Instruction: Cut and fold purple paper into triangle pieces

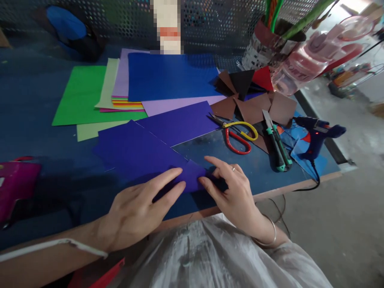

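A purple-blue sheet [135, 148] lies on the blue table, its near right corner folded over into a flap [195, 176]. My left hand [144, 204] rests on the sheet with thumb and forefinger apart, their tips beside the flap. At the flap's right edge is my right hand [229, 184], thumb and forefinger spread, the other fingers curled; no object shows in it. A second purple-blue piece [183, 122] lies behind the sheet. Scissors with red and yellow handles [238, 134] lie to the right of that piece.
Coloured sheets [171, 76] are stacked at the back. Brown scraps [255, 108], a green-black cutter [277, 146] and a glue gun [318, 136] with a cord lie right. A pink bottle [306, 60] stands behind them. At the far left is a magenta object [21, 184].
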{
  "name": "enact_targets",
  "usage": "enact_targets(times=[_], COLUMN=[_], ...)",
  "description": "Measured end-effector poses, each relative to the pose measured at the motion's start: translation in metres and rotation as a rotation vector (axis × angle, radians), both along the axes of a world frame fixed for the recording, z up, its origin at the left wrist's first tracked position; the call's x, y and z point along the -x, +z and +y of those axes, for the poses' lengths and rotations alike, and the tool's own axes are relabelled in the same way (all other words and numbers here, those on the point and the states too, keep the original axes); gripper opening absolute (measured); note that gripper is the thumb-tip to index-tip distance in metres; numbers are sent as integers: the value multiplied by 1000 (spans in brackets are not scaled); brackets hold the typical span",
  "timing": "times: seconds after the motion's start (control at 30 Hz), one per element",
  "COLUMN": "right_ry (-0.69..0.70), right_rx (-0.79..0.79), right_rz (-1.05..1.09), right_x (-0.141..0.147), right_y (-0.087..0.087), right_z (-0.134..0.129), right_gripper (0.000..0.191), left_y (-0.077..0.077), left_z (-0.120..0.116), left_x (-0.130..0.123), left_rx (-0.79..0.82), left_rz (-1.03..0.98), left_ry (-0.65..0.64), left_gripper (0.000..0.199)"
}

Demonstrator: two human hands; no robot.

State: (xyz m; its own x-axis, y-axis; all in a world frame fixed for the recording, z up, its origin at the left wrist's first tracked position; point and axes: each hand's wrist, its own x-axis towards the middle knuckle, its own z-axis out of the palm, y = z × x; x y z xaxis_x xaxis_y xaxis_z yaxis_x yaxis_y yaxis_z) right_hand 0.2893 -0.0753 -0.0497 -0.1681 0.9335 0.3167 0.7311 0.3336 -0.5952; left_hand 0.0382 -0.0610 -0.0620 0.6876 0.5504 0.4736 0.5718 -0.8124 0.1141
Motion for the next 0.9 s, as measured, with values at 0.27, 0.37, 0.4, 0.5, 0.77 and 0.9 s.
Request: enact_targets(times=[0.27, 0.37, 0.4, 0.5, 0.77, 0.9], right_ry=[31, 14, -4, -48, 1, 21], right_rx=[139, 165, 149, 102, 77, 98], right_rz=[179, 213, 197, 126, 23, 38], right_x=[-3, -4, -4, -5, -6, -11], right_y=[-1, -2, -3, -5, -10, -5], right_z=[-8, -10, -10, -9, -10, -11], right_gripper=[43, 46, 45, 47, 54, 53], left_y=[-6, -6, -6, -6, -11, -11], left_z=[0, -2, -2, -1, -2, -1], left_x=[1, 0, 0, -2, 0, 2], left_rx=[100, 155, 168, 181, 185, 200], left_rz=[91, 43, 24, 5, 22, 24], left_ry=[-219, -219, -216, -213, -226, -239], left_gripper=[57, 68, 69, 69, 62, 62])
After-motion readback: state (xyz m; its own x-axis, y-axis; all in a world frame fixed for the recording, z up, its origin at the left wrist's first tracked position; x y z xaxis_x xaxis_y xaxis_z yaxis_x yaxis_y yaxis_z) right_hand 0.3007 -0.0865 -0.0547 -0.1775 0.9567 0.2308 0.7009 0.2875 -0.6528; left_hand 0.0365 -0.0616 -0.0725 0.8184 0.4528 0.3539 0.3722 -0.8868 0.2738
